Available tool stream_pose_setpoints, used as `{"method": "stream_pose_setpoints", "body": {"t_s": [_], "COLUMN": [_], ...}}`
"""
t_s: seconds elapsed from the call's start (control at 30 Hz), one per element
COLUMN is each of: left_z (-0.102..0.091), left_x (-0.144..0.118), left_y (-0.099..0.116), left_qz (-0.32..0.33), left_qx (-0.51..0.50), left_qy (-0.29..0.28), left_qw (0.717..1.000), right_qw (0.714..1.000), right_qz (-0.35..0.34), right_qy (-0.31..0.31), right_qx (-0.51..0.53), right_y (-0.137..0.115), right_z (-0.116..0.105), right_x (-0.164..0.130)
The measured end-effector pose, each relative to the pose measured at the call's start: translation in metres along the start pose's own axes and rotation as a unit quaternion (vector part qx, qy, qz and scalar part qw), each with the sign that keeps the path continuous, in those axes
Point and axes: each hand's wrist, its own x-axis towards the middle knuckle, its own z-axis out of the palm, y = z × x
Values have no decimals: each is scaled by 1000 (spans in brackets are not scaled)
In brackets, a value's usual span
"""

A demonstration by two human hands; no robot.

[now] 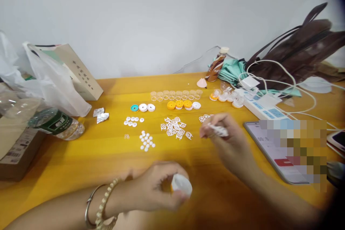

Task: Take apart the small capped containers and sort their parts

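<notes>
While the left hand (159, 187) closes its fingers on a small white round cap with an orange part (181, 185) low over the yellow wooden tabletop (113, 161), the right hand (223, 134) pinches a small white lattice piece (219, 130) farther right. Between and beyond them lie a heap of white lattice pieces (175, 127), a cluster of small white discs (147, 141), a row of clear plastic cups (176, 95) and orange round caps (179, 104). A tablet (272, 151) lies just right of the right hand; a white power strip (262, 106), a brown bag (299, 52) and a lying water bottle (58, 124) occupy the edges.
</notes>
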Motion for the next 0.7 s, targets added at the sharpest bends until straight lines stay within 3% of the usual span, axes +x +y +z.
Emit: {"method": "stream_pose_setpoints", "body": {"t_s": [0.1,0.2,0.33,0.7], "left_z": [-6,-9,-8,-3], "left_x": [6,10,11,9], "left_y": [1,-1,-5,-13], "left_qz": [-36,-21,8,11], "left_qx": [46,115,145,168], "left_qy": [30,16,0,32], "left_qw": [998,993,989,985], "right_qw": [992,980,973,968], "right_qz": [105,169,192,218], "right_qy": [-75,-99,-112,-104], "right_qx": [-4,28,66,67], "right_y": [24,43,54,57], "right_z": [8,16,17,15], "right_x": [-4,-6,-6,-12]}}
